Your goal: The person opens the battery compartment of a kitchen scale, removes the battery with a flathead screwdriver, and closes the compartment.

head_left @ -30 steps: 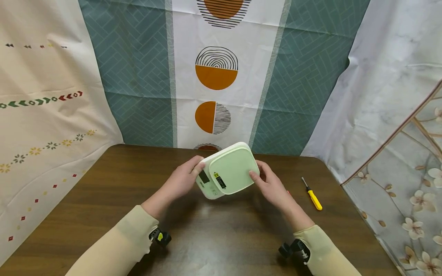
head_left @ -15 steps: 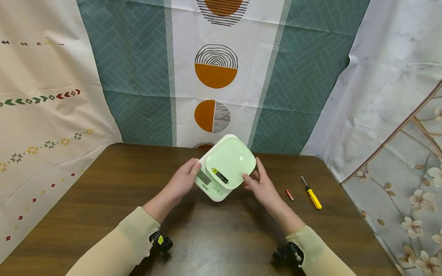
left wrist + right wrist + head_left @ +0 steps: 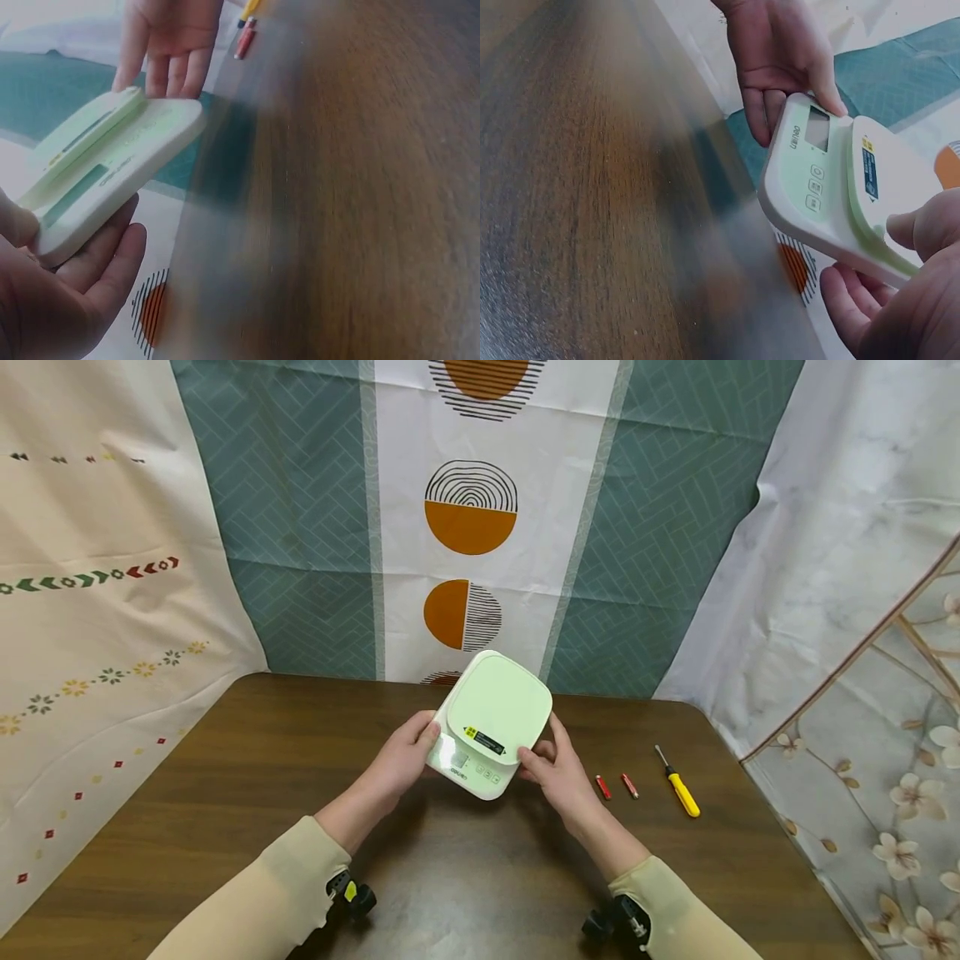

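Note:
A pale green and white kitchen scale (image 3: 498,706) is held up over the table, tilted, its weighing plate facing the head camera. My left hand (image 3: 401,756) grips its left side, thumb on top near the display and fingers beneath, as the left wrist view shows. On the opposite side my right hand (image 3: 558,777) pinches the edge, thumb on the plate and fingers under the body. In the right wrist view the display (image 3: 819,129) and a column of buttons (image 3: 814,187) face up. The scale's underside is hidden.
Two small red batteries (image 3: 603,787) lie on the brown wooden table (image 3: 465,877) to the right of my right hand. Farther right is a screwdriver (image 3: 681,789) with a yellow handle. Patterned cloths (image 3: 300,527) hang behind and along both sides.
The scale has turned clockwise in both hands, its display end swinging toward me. My right hand has shifted left and slightly down, bringing both batteries into sight.

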Demonstrator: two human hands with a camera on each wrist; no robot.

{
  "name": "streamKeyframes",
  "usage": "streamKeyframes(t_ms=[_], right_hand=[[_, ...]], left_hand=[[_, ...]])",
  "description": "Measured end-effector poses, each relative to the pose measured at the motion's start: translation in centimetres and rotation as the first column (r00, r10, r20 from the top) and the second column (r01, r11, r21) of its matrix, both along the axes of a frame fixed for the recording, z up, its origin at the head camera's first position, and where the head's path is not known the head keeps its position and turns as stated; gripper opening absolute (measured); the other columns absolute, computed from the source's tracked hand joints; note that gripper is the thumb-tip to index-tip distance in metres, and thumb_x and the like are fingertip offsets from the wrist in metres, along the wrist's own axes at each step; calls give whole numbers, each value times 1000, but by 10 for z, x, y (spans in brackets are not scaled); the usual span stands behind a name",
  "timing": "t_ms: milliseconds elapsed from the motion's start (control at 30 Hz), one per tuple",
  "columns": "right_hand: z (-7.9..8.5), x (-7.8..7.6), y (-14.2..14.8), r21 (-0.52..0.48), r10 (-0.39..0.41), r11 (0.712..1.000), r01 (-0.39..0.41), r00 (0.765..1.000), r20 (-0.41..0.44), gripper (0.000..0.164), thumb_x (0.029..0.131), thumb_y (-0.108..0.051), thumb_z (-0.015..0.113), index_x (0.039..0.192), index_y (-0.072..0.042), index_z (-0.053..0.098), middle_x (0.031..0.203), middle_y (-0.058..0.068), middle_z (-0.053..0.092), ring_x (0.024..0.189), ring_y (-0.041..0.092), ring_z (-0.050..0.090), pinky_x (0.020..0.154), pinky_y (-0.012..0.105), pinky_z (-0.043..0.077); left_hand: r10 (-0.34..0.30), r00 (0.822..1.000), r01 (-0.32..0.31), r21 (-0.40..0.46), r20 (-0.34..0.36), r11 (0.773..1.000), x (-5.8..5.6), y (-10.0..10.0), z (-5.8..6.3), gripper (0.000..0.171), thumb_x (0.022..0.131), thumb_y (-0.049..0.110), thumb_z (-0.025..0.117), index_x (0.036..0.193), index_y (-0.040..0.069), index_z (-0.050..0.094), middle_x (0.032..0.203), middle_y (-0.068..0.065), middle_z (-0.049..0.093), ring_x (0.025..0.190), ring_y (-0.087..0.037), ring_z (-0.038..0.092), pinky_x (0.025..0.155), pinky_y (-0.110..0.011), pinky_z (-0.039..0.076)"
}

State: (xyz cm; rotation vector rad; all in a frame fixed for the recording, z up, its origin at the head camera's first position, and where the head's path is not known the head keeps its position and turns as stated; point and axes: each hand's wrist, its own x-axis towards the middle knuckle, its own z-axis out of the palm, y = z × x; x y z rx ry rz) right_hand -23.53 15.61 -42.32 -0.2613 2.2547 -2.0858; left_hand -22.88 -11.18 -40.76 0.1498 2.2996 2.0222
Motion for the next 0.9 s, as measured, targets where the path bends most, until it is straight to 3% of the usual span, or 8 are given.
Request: streamKeyframes(t_ms=[167,300,467,567,667,900], right_hand=[[3,-1,8,32,2,1000,-2,1000,-15,91,110,-8,69,179,-25,12,133,22,69,118,29,71,104,50,60],[4,-4,14,58,24,998,-23,1000,-13,89,112,-9,67,179,-27,12,133,22,69,119,29,70,103,52,60],[4,-6,19,111,34,993,-32,999,-11,85,112,-8,66,179,-20,16,130,23,68,114,29,70,101,52,61],[6,-7,20,152,43,988,-40,999,-13,81,112,-9,67,178,-14,20,130,23,67,114,29,70,100,49,62],[6,-8,20,200,47,979,-46,999,1,76,112,-13,67,176,-10,25,133,21,68,113,28,70,99,48,62],[5,-9,19,300,18,954,-20,1000,10,66,112,-16,68,169,0,39,140,24,69,108,28,74,95,46,63]], left_hand=[[-13,1000,13,-77,1,997,5,0,1,45,120,27,51,163,16,54,127,-13,72,105,-25,72,102,-60,58],[-10,1000,7,-164,-18,986,7,0,-1,48,117,28,58,163,13,56,135,-12,72,108,-25,71,99,-54,61],[-30,997,6,-315,-70,949,5,-2,-4,41,114,24,65,152,10,66,124,-9,77,98,-23,72,86,-44,63],[-47,994,-2,-440,-100,898,4,-1,-5,34,113,23,67,143,8,71,105,-4,77,84,-20,69,74,-36,58],[-63,992,-8,-558,-108,830,3,-1,-6,30,113,24,68,135,5,73,89,-2,70,73,-19,63,65,-34,50],[-83,988,-34,-715,-128,698,5,2,-6,31,111,27,71,130,3,74,90,-1,66,77,-20,57,68,-36,47]])
